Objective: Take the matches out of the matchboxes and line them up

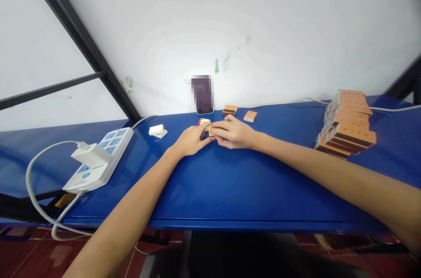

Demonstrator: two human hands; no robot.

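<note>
My left hand and my right hand meet at the middle of the blue table, fingers closed together on a small orange matchbox. Its drawer sticks out toward the wall, showing red-tipped matches. Both hands rest on the table top. Two more orange matchboxes, one and another, lie just beyond my right hand.
A tall stack of orange matchboxes stands at the right. A white power strip with a plugged-in adapter and cable sits at the left. A small white box lies left of my hands. A phone leans on the white wall.
</note>
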